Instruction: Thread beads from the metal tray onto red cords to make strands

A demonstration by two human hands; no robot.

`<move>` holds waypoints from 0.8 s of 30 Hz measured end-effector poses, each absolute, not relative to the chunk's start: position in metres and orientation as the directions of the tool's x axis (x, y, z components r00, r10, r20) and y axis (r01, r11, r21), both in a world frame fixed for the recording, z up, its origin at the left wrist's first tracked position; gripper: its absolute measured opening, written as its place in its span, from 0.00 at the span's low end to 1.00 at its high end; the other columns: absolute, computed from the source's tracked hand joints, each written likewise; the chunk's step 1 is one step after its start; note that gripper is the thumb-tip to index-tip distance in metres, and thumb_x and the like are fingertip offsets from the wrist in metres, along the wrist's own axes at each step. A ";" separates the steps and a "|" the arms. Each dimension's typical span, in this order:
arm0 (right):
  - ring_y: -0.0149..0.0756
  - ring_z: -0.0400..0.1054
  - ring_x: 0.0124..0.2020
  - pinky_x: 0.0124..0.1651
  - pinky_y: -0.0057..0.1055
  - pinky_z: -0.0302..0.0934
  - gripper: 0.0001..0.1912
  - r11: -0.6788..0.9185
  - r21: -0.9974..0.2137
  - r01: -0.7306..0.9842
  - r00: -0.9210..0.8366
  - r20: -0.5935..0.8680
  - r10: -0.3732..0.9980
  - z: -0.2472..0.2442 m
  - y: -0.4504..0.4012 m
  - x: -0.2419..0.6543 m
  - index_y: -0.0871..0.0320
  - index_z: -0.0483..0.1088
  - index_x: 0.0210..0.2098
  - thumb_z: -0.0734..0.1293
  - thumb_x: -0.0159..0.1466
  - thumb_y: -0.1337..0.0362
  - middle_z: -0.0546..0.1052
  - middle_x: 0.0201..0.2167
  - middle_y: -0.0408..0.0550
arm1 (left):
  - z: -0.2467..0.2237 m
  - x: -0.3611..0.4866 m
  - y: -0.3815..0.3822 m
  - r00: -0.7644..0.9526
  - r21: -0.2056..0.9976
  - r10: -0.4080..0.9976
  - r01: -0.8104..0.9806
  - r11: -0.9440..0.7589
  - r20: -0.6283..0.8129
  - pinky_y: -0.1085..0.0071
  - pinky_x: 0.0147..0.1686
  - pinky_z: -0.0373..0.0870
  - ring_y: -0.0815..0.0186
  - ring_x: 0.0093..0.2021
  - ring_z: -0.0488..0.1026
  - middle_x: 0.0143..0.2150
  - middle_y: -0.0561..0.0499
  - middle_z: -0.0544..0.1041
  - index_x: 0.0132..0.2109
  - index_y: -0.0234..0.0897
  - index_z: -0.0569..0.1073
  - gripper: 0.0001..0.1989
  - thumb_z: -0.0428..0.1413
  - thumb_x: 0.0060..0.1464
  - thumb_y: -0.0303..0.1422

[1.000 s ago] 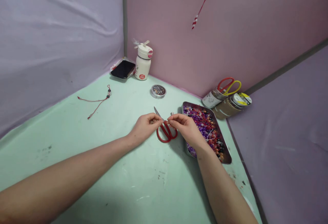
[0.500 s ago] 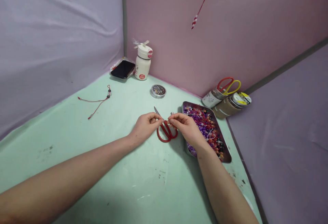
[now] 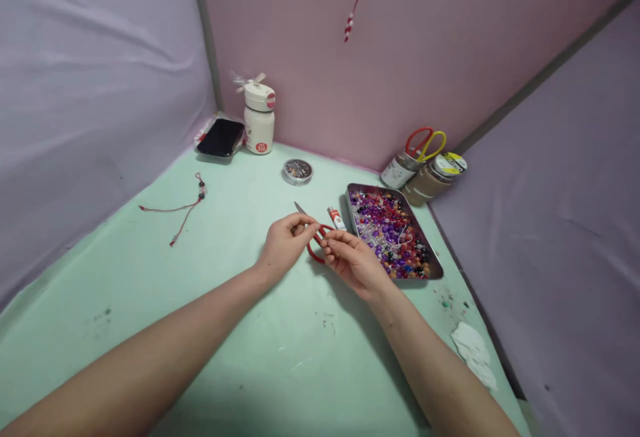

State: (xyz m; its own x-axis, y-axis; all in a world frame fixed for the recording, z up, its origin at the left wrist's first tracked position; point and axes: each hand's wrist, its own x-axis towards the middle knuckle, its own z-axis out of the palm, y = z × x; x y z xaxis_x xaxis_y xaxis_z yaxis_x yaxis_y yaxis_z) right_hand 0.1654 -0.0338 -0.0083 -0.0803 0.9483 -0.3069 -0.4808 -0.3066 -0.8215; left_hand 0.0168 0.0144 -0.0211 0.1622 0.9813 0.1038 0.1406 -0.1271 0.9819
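Observation:
My left hand (image 3: 289, 240) is pinched closed just left of a pair of red-handled scissors (image 3: 314, 250). My right hand (image 3: 353, 260) is also pinched closed, facing it a short way to the right. Whatever sits between the fingertips is too small to make out. The scissors lie on the table below and behind both hands, their blades pointing up and left, the handles partly covered. A red and white lighter (image 3: 337, 218) lies just beyond my right hand. To the right stands a metal tray (image 3: 434, 265) of mixed beads, purple, red, orange and black.
A round clear case (image 3: 298, 171) is beyond the hands. A beaded red cord (image 3: 184, 204) lies left. At the back are a phone (image 3: 221, 138), a white bottle (image 3: 259, 120), a jar with scissors (image 3: 399, 170) and another jar (image 3: 429, 185). White tissue (image 3: 474, 355) lies right.
The view has shifted, so the background sits further left. My right hand has turned and dropped slightly away from the left. The lighter and the tissue now show more fully.

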 end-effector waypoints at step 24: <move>0.25 0.69 0.29 0.36 0.26 0.64 0.11 -0.192 -0.869 -0.457 0.176 -0.299 0.938 -0.036 -0.048 0.151 0.57 0.75 0.32 0.75 0.49 0.63 0.78 0.30 0.44 | -0.031 -0.005 0.005 0.344 0.893 0.925 0.349 -0.286 0.162 0.74 0.25 0.54 0.73 0.22 0.55 0.19 0.60 0.55 0.32 0.36 0.75 0.07 0.55 0.52 0.34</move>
